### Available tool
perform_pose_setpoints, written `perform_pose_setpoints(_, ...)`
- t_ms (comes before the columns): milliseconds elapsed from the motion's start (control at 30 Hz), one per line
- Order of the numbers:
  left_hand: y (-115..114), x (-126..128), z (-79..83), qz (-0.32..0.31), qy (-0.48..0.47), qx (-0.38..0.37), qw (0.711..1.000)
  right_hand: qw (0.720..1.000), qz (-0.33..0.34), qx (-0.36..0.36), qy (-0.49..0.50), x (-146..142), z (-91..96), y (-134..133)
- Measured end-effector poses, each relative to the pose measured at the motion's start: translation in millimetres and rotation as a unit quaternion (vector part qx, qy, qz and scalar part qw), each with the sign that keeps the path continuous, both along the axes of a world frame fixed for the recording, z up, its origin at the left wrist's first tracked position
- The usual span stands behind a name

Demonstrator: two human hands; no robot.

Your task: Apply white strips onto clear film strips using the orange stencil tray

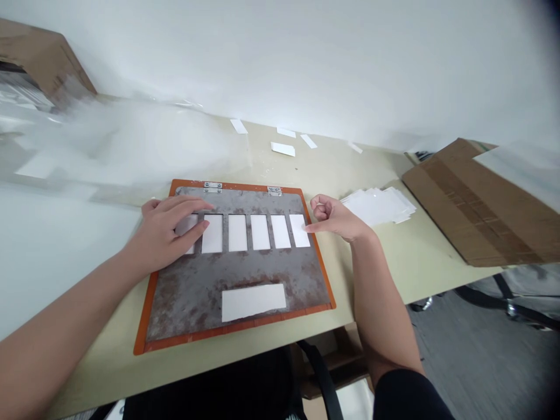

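Your left hand [164, 230] lies flat, its grip open, with the fingers [188, 205] over the leftmost of six white strips [237, 233] set in a row of slots in a rust-stained steel plate [238, 274] with an orange frame. Your right hand [335, 217] is curled, its grip closed on nothing visible, and the index finger [310, 228] touches the rightmost strip [300, 230]. Each strip's long axis points toward you, across the row. A wider white strip [254, 302] lies along the plate's near edge, and a stack of white cards [378, 206] sits on the worktop [394, 274] just beyond your right hand.
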State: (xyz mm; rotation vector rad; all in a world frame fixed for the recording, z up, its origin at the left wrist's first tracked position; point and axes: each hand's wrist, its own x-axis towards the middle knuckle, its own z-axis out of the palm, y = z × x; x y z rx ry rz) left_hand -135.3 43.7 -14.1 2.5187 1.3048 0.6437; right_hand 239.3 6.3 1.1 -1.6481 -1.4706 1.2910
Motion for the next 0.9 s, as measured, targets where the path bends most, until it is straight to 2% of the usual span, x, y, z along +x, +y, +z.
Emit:
perform_pose_setpoints(100, 0.9, -1.1, -2.8, 0.002, -0.008, 0.0, 1.0, 1.0, -0.024, 0.018, -0.006, 0.9, -3.5, 1.7)
perform_pose_setpoints(433, 2.8, -1.9, -4.7, 0.002, -0.016, -0.016, 1.0, 0.997, -0.073, -0.003, -0.023, -4.5, -4.1, 4.3)
perform_pose_setpoints(700, 4.2, -1.6, -7.6, 0.008, -0.024, -0.008, 1.0, 0.997, -0.068, -0.004, -0.022, -4.7, -4.3, 4.5)
perform_pose_setpoints(900, 5.5, -2.0, -11.0, 0.011, -0.036, -0.004, 0.999, 0.997, -0.068, 0.029, 0.01, -6.4, -5.2, 5.8)
